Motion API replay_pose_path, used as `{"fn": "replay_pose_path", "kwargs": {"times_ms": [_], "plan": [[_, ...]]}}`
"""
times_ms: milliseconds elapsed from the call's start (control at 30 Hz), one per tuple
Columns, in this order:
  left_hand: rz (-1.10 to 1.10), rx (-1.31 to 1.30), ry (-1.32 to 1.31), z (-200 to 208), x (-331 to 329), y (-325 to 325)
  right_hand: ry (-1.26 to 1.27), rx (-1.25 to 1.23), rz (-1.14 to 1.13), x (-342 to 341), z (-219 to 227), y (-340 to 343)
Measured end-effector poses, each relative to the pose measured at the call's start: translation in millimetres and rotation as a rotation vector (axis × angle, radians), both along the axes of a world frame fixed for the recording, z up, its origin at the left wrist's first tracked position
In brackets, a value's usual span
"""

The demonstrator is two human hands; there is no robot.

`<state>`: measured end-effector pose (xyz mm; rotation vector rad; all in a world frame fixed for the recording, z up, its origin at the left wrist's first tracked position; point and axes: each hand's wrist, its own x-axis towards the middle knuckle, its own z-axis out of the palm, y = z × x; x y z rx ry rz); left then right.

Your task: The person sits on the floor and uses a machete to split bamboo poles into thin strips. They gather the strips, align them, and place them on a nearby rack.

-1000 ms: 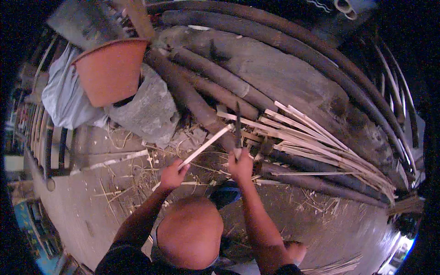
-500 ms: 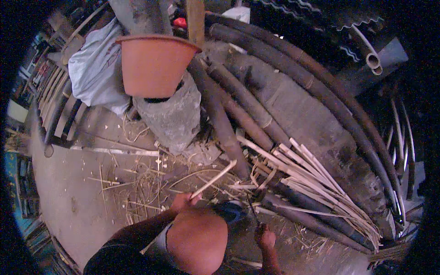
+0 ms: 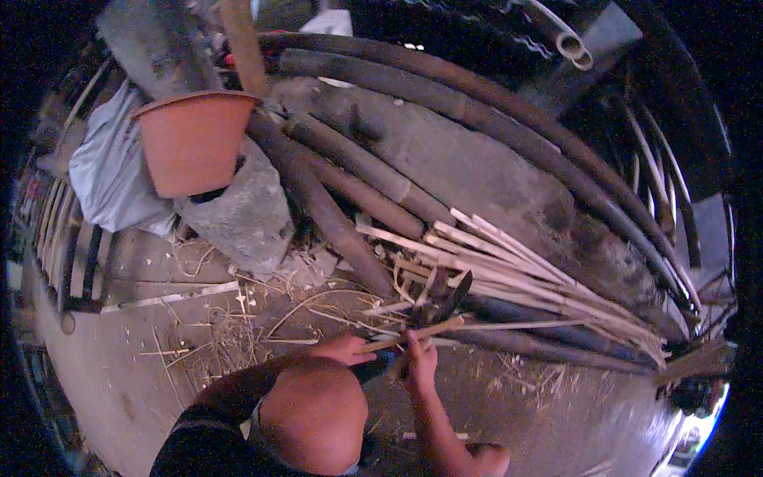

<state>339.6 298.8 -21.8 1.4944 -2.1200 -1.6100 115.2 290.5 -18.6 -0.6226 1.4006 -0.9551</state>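
Below the middle of the view, my left hand (image 3: 340,350) is closed on one end of a pale bamboo strip (image 3: 437,328), which slants up to the right. My right hand (image 3: 420,364) is closed around the handle of a knife. The dark, broad knife blade (image 3: 455,297) points up and away, just beyond the strip. The strip crosses at the right hand's fingers; whether blade and strip touch is hard to tell. My bare knee (image 3: 314,409) stands between my arms. Farther right lies a bundle of split pale bamboo strips (image 3: 540,290).
Thick dark bamboo poles (image 3: 342,226) lie beyond my hands, and longer ones (image 3: 445,87) curve along a low concrete ledge (image 3: 469,175). An orange bucket (image 3: 195,147) sits on a grey stone (image 3: 246,211) beside a pale sack (image 3: 115,167). Thin shavings (image 3: 222,338) litter the floor.
The view has turned to the right. My right hand has come up and inward with the knife, close to my left hand. The strip now lies flatter, crossing at the right hand.
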Motion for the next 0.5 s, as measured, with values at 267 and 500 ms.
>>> {"fn": "replay_pose_path", "kwargs": {"times_ms": [267,500], "plan": [[1.056,-0.087,0.042,-50,11,-78,-0.091,0.009,-0.199,-17,39,-10],[1.208,0.296,0.491,-54,23,-145,0.033,0.015,-0.227,-42,42,3]]}}
